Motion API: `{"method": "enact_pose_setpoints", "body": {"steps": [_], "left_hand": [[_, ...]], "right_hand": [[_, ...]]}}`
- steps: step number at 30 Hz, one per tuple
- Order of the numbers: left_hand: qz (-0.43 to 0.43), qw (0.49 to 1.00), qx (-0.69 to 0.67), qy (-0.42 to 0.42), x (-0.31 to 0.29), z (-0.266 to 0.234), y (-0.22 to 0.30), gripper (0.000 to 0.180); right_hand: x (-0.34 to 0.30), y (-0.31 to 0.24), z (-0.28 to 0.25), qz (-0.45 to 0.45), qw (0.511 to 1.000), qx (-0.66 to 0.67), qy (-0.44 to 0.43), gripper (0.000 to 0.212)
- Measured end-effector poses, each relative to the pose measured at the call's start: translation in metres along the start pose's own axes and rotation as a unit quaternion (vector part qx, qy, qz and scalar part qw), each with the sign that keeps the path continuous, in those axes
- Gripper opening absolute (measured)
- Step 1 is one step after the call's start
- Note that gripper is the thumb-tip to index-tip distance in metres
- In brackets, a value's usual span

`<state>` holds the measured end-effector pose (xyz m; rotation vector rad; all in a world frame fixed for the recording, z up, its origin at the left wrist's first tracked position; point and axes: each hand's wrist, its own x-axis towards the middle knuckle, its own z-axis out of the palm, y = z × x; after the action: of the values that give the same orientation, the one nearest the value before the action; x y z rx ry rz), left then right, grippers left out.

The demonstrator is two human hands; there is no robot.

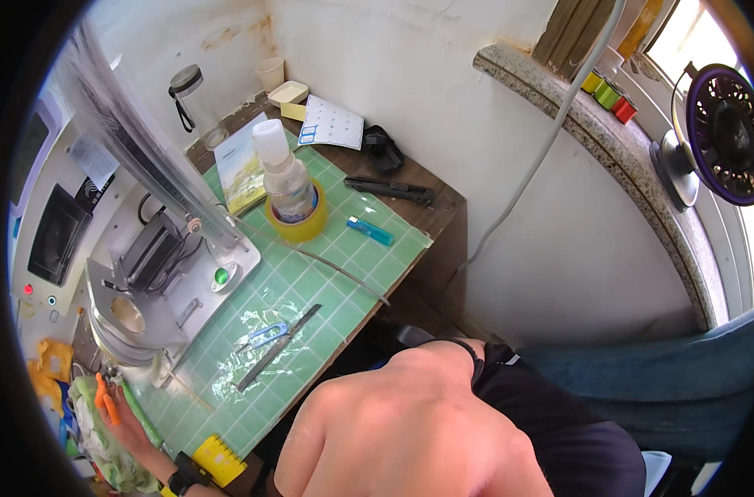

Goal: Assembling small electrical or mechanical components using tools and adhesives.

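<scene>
My left hand [127, 422] is at the lower left, with orange covers on some fingers and a dark watch on the wrist. Its fingers look stretched out, beside a crumpled pale-green plastic bag [91, 422] and the white machine; nothing shows in its grasp. Large and very close at the bottom centre is my right hand [414, 414], seen from the back, a black band at its wrist. Its fingers are hidden. On the green tiled mat [335, 277] lie blue-handled thread snips [267, 335] and a thin dark metal strip [277, 348], apart from both hands.
The white machine [215, 286] fills the left side. A clear bottle [290, 186] stands inside a yellow tape roll [306, 225]. Nearby lie a blue lighter [370, 231] and a black utility knife [389, 190]. A grey cable crosses the mat. A fan [729, 132] stands by the window.
</scene>
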<state>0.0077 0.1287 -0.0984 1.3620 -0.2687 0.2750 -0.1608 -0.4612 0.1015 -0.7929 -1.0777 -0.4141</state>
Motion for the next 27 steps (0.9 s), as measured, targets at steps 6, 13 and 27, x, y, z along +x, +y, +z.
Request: {"method": "enact_pose_setpoints", "body": {"steps": [6,13,27], "left_hand": [[0.005,1.000,0.013,-0.005,0.004,0.019,-0.002,0.031],[0.000,0.996,0.083,0.042,-0.001,-0.018,0.002,0.036],[-0.018,1.000,-0.013,0.013,-0.001,-0.014,-0.014,0.034]], "right_hand": [[0.000,-0.001,-0.001,0.006,0.999,0.048,-0.002,0.029],[-0.052,0.058,-0.039,-0.140,0.982,-0.121,0.047,0.026],[-0.001,-0.021,-0.176,-0.142,0.853,0.312,0.393,0.035]]}}
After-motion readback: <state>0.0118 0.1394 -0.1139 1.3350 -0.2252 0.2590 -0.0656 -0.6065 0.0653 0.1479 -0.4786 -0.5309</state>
